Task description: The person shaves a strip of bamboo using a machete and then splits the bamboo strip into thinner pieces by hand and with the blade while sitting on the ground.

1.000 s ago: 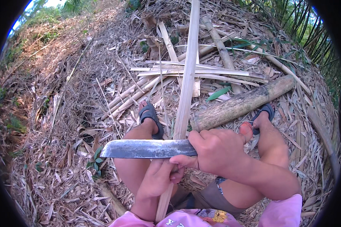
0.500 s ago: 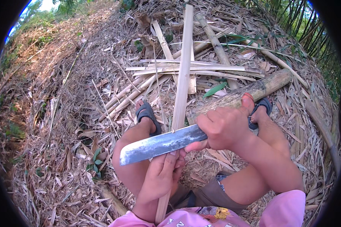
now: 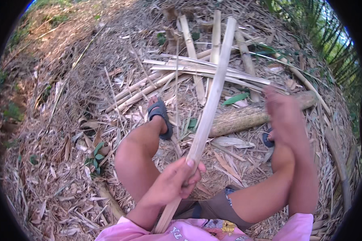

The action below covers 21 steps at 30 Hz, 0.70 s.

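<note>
A long, pale split bamboo strip [image 3: 214, 94] slants from my lap up toward the far side. My left hand [image 3: 173, 180] is closed around its lower part, thumb lying on top. Off to the right, my right hand [image 3: 284, 110] is over the far end of the bamboo log [image 3: 241, 122], apart from the strip. Motion blurs its fingers, and whether they hold anything cannot be made out. No blade shows in the view now.
Several split bamboo strips [image 3: 197, 69] lie crossed on the ground ahead, beside thin poles [image 3: 245, 60]. My sandalled feet stand either side, the left sandal [image 3: 161, 118] plainly visible. Dry leaf litter [image 3: 68, 152] covers the slope. Bamboo stems [image 3: 340, 48] rise at the far right.
My right hand has swung away right and forward from the strip, and the machete it held has gone from sight. My left hand still grips the strip, whose far end has tilted right.
</note>
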### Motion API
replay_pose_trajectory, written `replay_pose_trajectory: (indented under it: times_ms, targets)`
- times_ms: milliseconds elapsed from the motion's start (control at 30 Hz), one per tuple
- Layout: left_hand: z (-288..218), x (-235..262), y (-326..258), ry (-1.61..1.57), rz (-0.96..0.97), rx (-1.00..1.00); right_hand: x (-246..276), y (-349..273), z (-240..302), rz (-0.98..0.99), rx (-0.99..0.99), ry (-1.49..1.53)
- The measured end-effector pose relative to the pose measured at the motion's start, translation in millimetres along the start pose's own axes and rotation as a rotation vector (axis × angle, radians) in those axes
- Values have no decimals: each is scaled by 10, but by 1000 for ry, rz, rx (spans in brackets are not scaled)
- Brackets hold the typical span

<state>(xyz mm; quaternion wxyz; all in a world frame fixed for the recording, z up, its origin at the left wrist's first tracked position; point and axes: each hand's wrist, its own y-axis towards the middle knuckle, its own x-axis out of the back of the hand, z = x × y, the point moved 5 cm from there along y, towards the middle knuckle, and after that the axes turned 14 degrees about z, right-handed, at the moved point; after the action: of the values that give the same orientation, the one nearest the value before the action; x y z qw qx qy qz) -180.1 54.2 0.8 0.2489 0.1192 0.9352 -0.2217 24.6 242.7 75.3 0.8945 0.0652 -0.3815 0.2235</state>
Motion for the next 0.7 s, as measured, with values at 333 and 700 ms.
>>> replay_pose_trajectory:
  times_ms: [333,700]
  targets:
    - [-267,-161,102,184,-43,-251,-698,-447,651,35,508,-390]
    - [-194,-185,-33,106,-113,-189,-825,-368,533,-93,627,-526]
